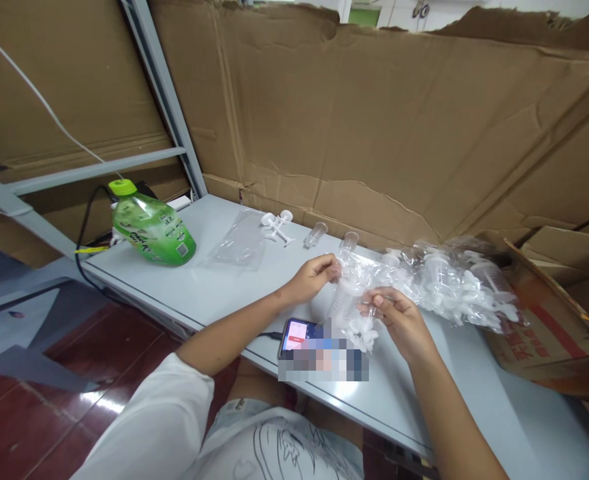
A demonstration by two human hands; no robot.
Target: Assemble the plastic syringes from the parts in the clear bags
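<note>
Both my hands hold a clear plastic bag (359, 293) packed with white plastic syringe-like parts, above the grey table (214, 293). My left hand (314, 277) pinches the bag's upper edge with closed fingers. My right hand (399, 317) grips its lower right side, fingers curled round it. A larger clear bag of the same white parts (464, 283) lies just right of my hands.
A phone (299, 333) with a lit screen lies at the table's near edge. A green bottle (149, 230) lies on its side at the left. An empty clear bag (239, 243), loose white plungers (277, 227) and two clear barrels (316, 233) sit near the cardboard wall. A cardboard box (549, 327) stands at the right.
</note>
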